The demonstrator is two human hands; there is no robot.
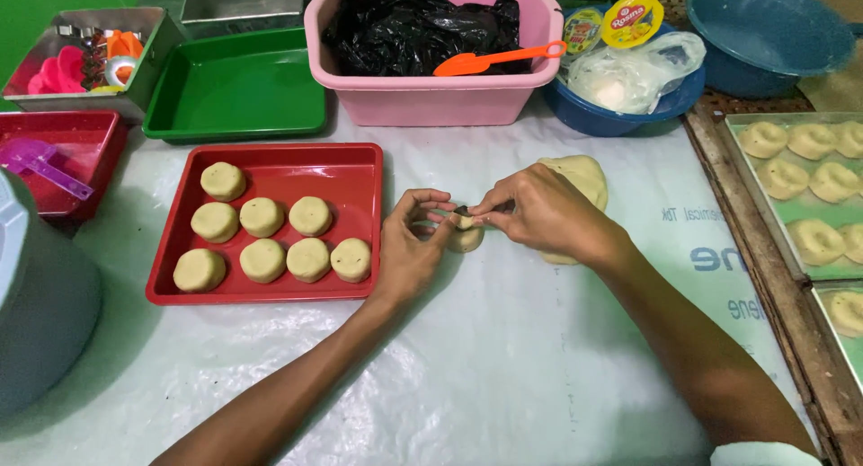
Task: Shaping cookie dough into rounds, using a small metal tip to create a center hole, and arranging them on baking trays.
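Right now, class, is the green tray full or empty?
Empty. The green tray shows only its bare bottom, while the red tray beside it holds seven dough pieces.

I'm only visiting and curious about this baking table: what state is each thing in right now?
Left hand: cupped around a small dough piece.
Right hand: pinching the top of that piece.
Red tray: holds seven shaped dough rounds.
Green tray: nothing in it.
Pink tub: lined with black plastic, orange scoop across it.
Dough lump: partly hidden behind the right hand.
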